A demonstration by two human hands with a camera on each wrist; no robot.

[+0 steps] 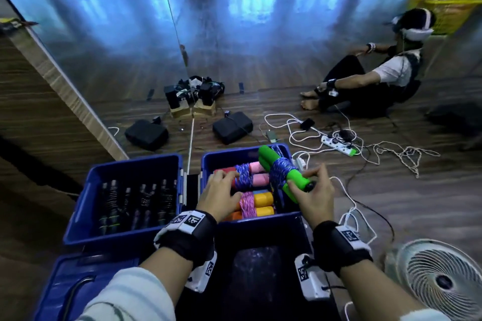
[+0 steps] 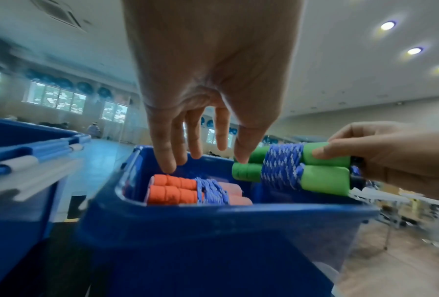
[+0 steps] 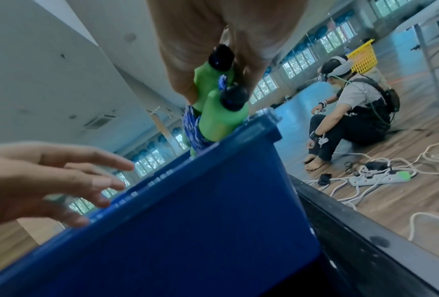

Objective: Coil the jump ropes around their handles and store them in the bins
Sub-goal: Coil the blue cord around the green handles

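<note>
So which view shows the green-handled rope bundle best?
Left wrist: the green-handled rope bundle shows side-on, both handles and blue coil clear. Head view shows it smaller, over the bin. Right wrist shows mostly its black end caps.

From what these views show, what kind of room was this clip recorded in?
Probably a gym or dance hall: a wall mirror runs along the wood floor, rows of windows line a wide open space, and blue bins hold coiled jump ropes.
</note>
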